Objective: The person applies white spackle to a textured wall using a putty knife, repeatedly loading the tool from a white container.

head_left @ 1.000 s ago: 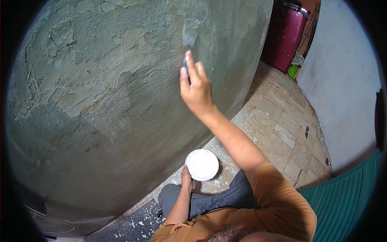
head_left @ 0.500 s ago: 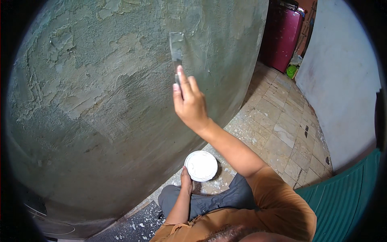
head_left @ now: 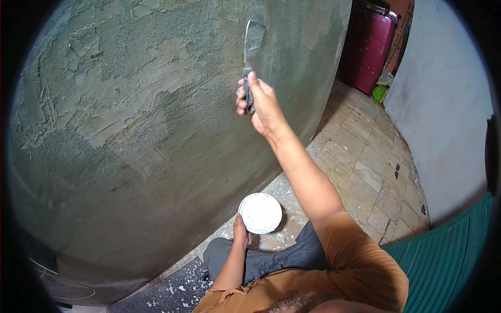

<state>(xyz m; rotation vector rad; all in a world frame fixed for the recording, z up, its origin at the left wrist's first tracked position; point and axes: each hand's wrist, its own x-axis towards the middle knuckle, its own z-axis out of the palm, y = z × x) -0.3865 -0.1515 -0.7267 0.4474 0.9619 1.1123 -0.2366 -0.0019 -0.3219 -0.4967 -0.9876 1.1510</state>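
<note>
My right hand is closed round the dark handle of a putty knife, its thumb lying along the handle. The blade points up over the rough grey-green wall; whether its edge touches the surface I cannot tell. Low in front of my body, my left hand grips the left side of a round white tub. White material fills the view into the tub. Most of the left fingers are hidden beneath it.
Ridges of uneven plaster cover the wall's upper left. Beige floor tiles with white splatter run along its foot. A pale wall and a green ribbed panel stand at the right, a dark red refrigerator-like cabinet at the back.
My right hand has moved up and to the right with the putty knife and has turned, so the thumb and curled fingers now show. The left hand and tub have hardly moved.
</note>
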